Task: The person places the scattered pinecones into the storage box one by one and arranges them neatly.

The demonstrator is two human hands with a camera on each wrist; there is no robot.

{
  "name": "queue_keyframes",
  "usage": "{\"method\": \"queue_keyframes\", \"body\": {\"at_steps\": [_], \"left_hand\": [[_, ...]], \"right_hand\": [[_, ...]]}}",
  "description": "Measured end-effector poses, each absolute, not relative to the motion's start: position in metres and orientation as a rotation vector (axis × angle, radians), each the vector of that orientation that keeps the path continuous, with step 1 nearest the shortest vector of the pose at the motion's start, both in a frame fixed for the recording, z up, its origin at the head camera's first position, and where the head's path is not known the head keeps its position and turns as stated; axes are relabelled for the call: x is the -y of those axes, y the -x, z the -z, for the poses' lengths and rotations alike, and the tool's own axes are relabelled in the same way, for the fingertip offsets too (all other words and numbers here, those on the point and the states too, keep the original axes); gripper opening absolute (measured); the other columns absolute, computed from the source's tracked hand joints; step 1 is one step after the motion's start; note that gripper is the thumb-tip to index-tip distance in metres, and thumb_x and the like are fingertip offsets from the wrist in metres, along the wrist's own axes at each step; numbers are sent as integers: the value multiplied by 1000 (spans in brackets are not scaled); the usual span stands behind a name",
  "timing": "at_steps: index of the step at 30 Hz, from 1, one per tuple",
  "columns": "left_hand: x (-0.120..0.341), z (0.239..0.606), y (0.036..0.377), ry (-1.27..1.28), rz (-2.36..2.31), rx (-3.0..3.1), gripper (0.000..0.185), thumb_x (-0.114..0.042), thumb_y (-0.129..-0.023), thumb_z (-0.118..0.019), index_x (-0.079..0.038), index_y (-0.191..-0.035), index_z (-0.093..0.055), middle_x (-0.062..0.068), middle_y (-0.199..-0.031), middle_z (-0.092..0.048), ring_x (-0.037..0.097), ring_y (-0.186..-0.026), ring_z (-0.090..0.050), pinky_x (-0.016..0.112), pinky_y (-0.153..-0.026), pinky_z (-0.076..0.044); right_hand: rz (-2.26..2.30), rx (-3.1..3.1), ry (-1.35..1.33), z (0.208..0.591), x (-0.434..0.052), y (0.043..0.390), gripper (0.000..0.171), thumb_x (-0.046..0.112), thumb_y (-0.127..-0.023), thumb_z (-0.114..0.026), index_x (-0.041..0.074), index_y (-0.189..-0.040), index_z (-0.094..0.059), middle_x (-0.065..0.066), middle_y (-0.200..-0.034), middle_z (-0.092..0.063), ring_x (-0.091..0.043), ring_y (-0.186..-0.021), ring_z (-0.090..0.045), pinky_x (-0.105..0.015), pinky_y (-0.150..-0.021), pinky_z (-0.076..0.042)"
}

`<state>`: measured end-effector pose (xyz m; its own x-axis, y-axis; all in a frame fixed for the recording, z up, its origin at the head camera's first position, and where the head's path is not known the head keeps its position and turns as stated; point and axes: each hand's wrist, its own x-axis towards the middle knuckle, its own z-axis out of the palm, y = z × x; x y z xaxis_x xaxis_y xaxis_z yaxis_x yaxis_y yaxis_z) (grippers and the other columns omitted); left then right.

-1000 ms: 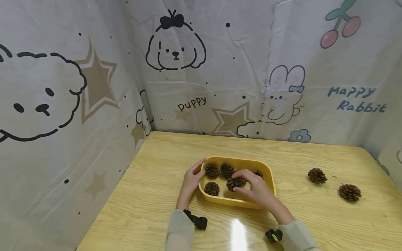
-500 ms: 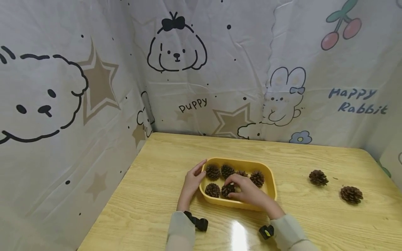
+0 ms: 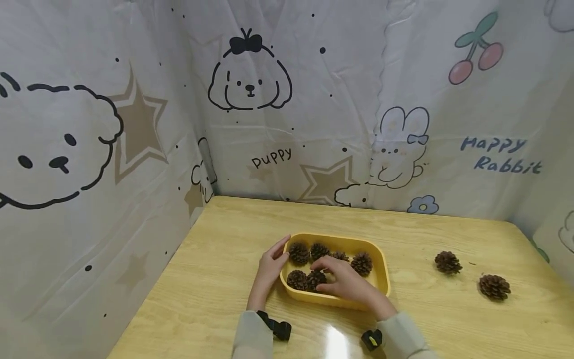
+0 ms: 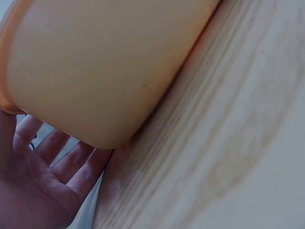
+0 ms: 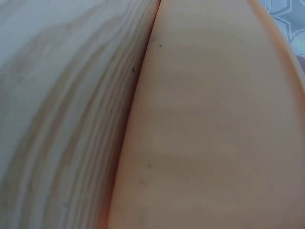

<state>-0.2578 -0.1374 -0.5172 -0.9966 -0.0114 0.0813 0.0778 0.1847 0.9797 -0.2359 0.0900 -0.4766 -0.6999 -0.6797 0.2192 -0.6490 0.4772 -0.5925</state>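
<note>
A yellow tray [image 3: 383, 269] on the table holds several brown pine cones. My left hand [image 3: 269, 269] rests against its left end, thumb at the rim. In the left wrist view, the straight fingers [image 4: 71, 162] of that hand lie along the tray's outside wall [image 4: 105, 71]. Inside the tray, my right hand [image 3: 347, 281] reaches over the near rim, its thumb and fingers round a pine cone [image 3: 316, 280] low in the front row. That cone sits beside another pine cone [image 3: 297, 279] at front left. Only the tray's side wall [image 5: 205, 119] and tabletop show in the right wrist view.
Two loose pine cones, one nearer the back [image 3: 447, 262] and one farther right [image 3: 495, 287], lie on the wooden table [image 3: 430, 319]. A printed cloth [image 3: 269, 124] hangs behind the table and along its left side.
My right hand has lowered a pine cone into the tray's front row and shifted it left, up beside the front-left cone. My left hand stays at the tray's end. The head view has tilted slightly.
</note>
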Motion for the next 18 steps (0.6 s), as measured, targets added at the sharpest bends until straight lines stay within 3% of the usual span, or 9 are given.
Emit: {"method": "queue_keyframes", "body": {"at_steps": [10,18], "left_hand": [[157,521,244,4,1944,2367,45,-10,-96,-54,-13,-141,-54,15,-146,-52,36,-137,-48,48,-111,-44],[140,512,251,70,1962,2381,45,-9,-97,-53,-11,-143,-52,16,-149,-49,36,-138,-46,48,-112,-43]], "right_hand": [[1082,-2560,1171,482,-78,231,40,19,-87,-73,7,-123,-61,-6,-122,-64,-26,-112,-63,-41,-92,-57],[1131,-2623,1117,475,-96,230,39,21,-87,-73,8,-122,-62,-4,-120,-65,-27,-108,-63,-43,-90,-57]]}}
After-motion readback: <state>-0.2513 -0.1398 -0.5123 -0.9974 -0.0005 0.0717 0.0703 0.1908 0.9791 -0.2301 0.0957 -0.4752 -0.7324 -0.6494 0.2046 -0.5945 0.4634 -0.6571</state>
